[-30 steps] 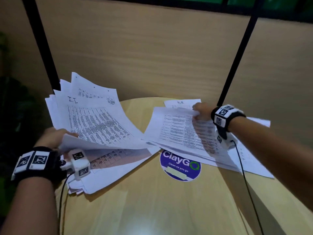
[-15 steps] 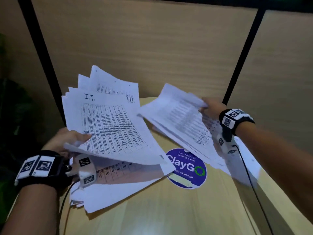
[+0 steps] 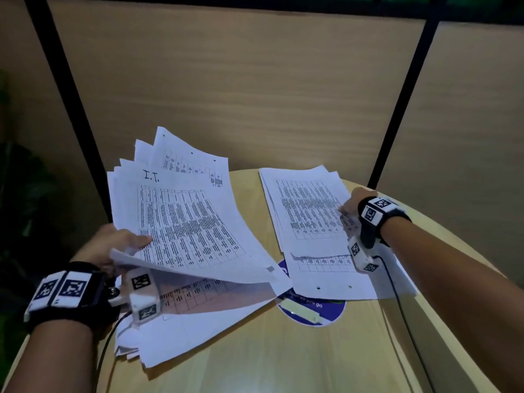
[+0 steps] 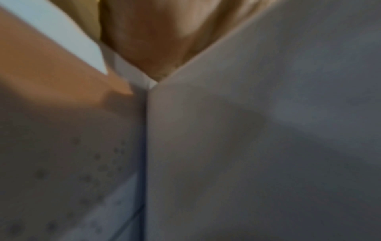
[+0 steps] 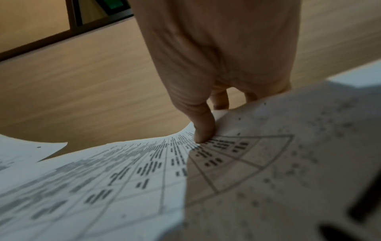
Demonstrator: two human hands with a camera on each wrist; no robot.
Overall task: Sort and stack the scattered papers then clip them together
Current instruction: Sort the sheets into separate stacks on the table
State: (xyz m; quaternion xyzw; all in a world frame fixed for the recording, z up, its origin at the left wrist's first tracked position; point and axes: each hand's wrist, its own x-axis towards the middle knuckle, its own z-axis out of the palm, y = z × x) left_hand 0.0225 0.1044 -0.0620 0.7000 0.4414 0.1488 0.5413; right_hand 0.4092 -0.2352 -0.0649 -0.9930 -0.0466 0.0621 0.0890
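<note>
Currently: left hand (image 3: 113, 245) at 9 o'clock pinching fanned sheaf of papers (image 3: 181, 219), top sheet marked "I.T.", thumb on top, sheets lifted off lower pile (image 3: 181, 333) on round wooden table (image 3: 283, 358). Right hand (image 3: 353, 205) at 3 o'clock gripping edge of second stack (image 3: 309, 222), thumb (image 5: 203, 128) pressed on printed grid. Round blue sticker (image 3: 312, 307) at 6 o'clock, partly covered by both piles.

We see a dim, warm-lit scene with dark corners and wide-angle bending at the edges. The raised papers (image 3: 181, 222) cast a reddish shadow on the sheets beneath. Our left wrist view is badly blurred; the right wrist view blurs toward its near edge.
</note>
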